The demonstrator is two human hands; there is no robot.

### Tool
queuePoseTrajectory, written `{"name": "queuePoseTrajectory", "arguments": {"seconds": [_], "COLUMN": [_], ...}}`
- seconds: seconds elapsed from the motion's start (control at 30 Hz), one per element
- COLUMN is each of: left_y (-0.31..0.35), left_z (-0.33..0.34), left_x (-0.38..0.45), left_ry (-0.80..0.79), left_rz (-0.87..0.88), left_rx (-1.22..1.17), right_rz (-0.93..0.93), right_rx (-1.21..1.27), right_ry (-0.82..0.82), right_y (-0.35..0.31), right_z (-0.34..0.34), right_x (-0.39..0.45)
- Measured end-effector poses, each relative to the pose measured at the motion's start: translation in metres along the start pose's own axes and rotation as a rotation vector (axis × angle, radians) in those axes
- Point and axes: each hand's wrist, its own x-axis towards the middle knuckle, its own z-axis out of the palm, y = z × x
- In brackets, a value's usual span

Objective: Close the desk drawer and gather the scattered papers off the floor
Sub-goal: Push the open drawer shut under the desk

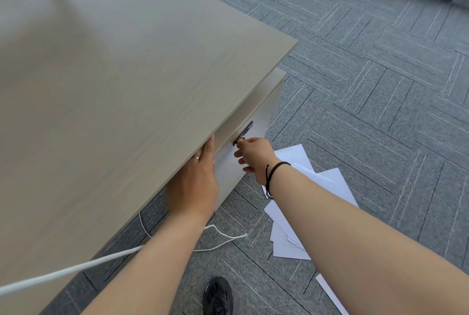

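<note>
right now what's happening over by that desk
A person is bent over the pale wood-grain desk. Their left hand lies flat against the white drawer front just under the desktop edge, while the right hand pinches a small metal key at the drawer's dark lock. The drawer looks nearly or fully shut. The loose white paper sheets lie scattered on the grey carpet, not yet gathered, and a thin white cable trails beneath the desk.

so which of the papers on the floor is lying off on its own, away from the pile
The single sheet at the bottom right, past the right forearm. It lies apart on the carpet, while the other papers overlap in a heap beside the drawer unit.
</note>
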Motion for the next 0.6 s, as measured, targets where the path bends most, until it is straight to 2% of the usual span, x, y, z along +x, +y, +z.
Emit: {"name": "queuePoseTrajectory", "arguments": {"seconds": [0.13, 0.27, 0.5, 0.6], "left_y": [0.002, 0.002, 0.002, 0.001], "left_z": [0.001, 0.003, 0.005, 0.007], "left_x": [0.000, 0.000, -0.002, -0.002], "left_ry": [-0.004, 0.005, 0.021, 0.022], "left_rz": [-0.001, 0.002, 0.007, -0.004], "left_rx": [-0.006, -0.027, -0.038, -0.041], "right_rz": [-0.012, -0.083, -0.273, -0.323], "right_rx": [-0.003, -0.073, -0.434, -0.476], "right_ry": [-0.010, 0.057, 0.201, 0.237], "right_y": [-0.001, 0.000, 0.001, 0.003], "right_z": [-0.001, 0.004, 0.002, 0.000], "right_x": [0.000, 0.004, 0.007, 0.003]}}
